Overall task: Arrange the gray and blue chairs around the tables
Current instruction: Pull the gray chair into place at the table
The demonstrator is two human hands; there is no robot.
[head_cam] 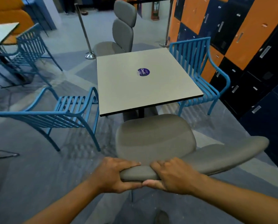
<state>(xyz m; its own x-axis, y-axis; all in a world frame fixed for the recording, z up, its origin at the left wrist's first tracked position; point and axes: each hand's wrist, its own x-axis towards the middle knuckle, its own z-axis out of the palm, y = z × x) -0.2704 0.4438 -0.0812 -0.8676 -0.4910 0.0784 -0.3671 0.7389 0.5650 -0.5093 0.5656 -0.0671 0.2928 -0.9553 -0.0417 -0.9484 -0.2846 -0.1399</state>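
Dim, bluish light; motion blur, wide-angle bending at edges

- The square pale grey tabletop (144, 81) is hiding its own black pedestal and the blue slatted metal chairs' inner legs.
- The second pale tabletop (0, 32) is running off the left edge.
- The carpet is blurring.

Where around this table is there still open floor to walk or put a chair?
Open carpet lies left of the hands, between the left blue chair and the camera. The table itself is ringed: right blue chair, far gray chair, held gray chair.
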